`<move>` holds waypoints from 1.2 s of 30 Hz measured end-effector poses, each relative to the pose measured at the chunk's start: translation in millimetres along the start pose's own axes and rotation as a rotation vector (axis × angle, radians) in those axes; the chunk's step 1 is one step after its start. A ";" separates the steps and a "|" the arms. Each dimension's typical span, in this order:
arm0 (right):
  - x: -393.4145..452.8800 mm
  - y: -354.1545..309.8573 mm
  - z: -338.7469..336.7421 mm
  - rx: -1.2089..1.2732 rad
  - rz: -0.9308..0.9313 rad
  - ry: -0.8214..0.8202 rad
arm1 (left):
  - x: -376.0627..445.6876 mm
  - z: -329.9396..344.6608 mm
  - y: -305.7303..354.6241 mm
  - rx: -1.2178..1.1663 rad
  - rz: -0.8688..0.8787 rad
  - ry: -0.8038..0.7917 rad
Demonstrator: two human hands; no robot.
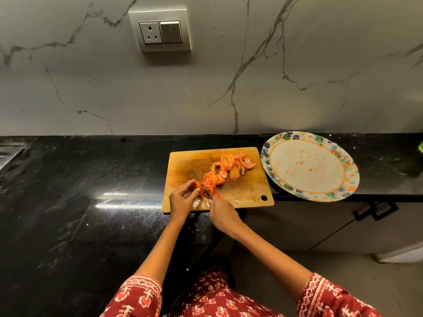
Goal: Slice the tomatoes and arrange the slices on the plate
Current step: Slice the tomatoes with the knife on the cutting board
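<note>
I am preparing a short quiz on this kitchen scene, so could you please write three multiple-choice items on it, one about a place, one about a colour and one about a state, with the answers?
1. Where does the plate lie?
A. to the right of the cutting board, on the counter
B. on the cutting board
C. to the left of the board

2. What colour is the counter?
A. white
B. black
C. wooden brown

3. What holds the tomato slices now?
A. the plate
B. the cutting board
C. the bare counter

Answers:
1. A: the plate sits beside the board's right edge.
2. B: the counter is dark and glossy under the pale marbled wall.
3. B: every slice lies on the board, where the left hand grips the tomato piece and the right hand holds the knife; the plate shows only smears.
</note>
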State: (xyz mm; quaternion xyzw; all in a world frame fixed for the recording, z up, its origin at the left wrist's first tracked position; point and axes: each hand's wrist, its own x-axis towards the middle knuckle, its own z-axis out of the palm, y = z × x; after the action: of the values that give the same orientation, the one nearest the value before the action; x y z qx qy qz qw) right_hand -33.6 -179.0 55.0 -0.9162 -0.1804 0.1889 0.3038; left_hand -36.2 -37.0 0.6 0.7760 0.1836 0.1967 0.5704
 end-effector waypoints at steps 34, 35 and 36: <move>25.5 -11.2 14.2 0.010 0.027 0.027 | 0.3 -0.4 2.3 0.004 0.025 -0.040; 27.4 -11.7 14.5 0.001 0.021 0.028 | -0.1 -1.4 3.6 -0.002 0.023 -0.039; 26.8 -10.2 14.9 -0.009 0.016 0.029 | 0.2 -2.1 4.5 -0.013 0.014 -0.033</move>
State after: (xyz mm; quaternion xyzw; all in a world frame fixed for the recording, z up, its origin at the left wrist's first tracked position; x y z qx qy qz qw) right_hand -19.4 -152.1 43.9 -0.9216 -0.1695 0.1772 0.3009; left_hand -36.8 -36.5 5.5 0.7767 0.1675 0.1891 0.5769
